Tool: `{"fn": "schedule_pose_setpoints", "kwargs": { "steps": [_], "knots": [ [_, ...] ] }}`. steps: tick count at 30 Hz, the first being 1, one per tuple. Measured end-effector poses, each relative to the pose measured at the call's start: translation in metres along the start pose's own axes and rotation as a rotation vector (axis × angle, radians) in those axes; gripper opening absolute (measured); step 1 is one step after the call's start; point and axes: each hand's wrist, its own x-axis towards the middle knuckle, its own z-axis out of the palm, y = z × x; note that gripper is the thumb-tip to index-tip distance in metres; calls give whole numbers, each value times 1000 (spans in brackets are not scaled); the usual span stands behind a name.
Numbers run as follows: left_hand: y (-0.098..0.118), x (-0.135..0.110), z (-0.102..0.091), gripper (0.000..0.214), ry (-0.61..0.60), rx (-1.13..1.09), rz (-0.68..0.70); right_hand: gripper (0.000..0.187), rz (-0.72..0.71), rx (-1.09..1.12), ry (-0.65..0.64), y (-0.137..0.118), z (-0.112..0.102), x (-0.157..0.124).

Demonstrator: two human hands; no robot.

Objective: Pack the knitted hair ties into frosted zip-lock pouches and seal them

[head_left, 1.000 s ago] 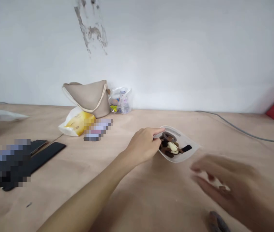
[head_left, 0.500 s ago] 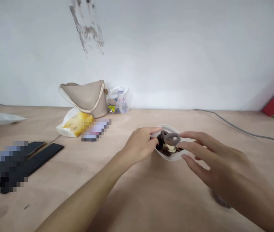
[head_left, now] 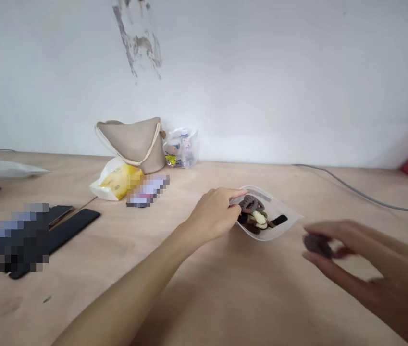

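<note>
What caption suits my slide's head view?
Left hand holds clear plastic bag of hair ties; right hand holds grey tie.

**Operator body: two bare arms**

Left forearm and left hand come in from near left, bare up to the frame edge. Right hand, slightly blurred, comes from near right, also bare. Fingers slim.

Nothing can be read (print on the clear bag and yellow packet is too blurred).

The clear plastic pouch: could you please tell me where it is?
In the head view, the pouch lies on the wooden table right of centre, touching the left hand.
</note>
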Motion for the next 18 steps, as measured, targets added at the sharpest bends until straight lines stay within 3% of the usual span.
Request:
{"fn": "schedule_pose_setpoints", "kwargs": {
  "steps": [1,4,8,10,13,16,18],
  "knots": [
    [0,0,-1,53,-3,-8,12,18,-63,43,46,-7,-1,19],
    [0,-2,-3,52,-29,-18,34,18,-303,25,-57,-9,5,54],
    [3,-4,-9,52,-49,-3,8,41,-405,-120,-150,20,14,51],
    [5,-6,-13,47,-58,-39,12,35,-391,-112,-167,35,12,43],
    [4,-13,-18,42,-114,-169,76,19,-293,79,-176,48,7,36],
    [-5,-20,-17,66,-41,-268,69,21,-22,321,-165,52,9,30],
    [-14,-21,-12,37,89,-348,-3,29,204,394,-118,53,13,25]
  ]
}}
